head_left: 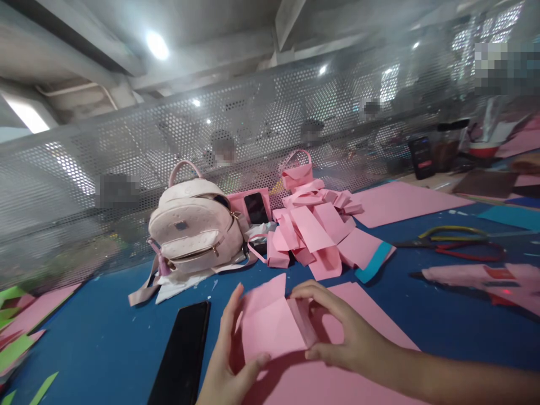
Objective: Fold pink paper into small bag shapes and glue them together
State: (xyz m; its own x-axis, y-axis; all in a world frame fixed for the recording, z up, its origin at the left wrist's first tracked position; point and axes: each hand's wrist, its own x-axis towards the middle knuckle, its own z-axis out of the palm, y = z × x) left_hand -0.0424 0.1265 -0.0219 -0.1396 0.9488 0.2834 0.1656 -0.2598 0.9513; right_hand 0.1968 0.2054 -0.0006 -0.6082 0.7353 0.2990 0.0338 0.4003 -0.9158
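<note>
Between both hands is a small folded pink paper box [270, 326], its flap standing up at the far edge. My left hand [238, 349] grips its left side, thumb on the front face. On the right side, my right hand [327, 320] pinches the folded side panel between thumb and fingers. Below the box lies a large pink sheet [358, 371] on the blue tabletop. To the left of my left hand is a black phone [181, 354]. Beyond the box rises a pile of cut pink paper pieces [312, 230], with a small handled pink paper bag [297, 175] on top.
A cream backpack [194, 225] stands behind, against a perforated metal partition [253, 129]. At right lie a pink glue gun [485, 281] with a red light and scissors [459, 242] with yellow and red handles. Green and pink paper scraps [25, 332] lie at left. People are beyond the partition.
</note>
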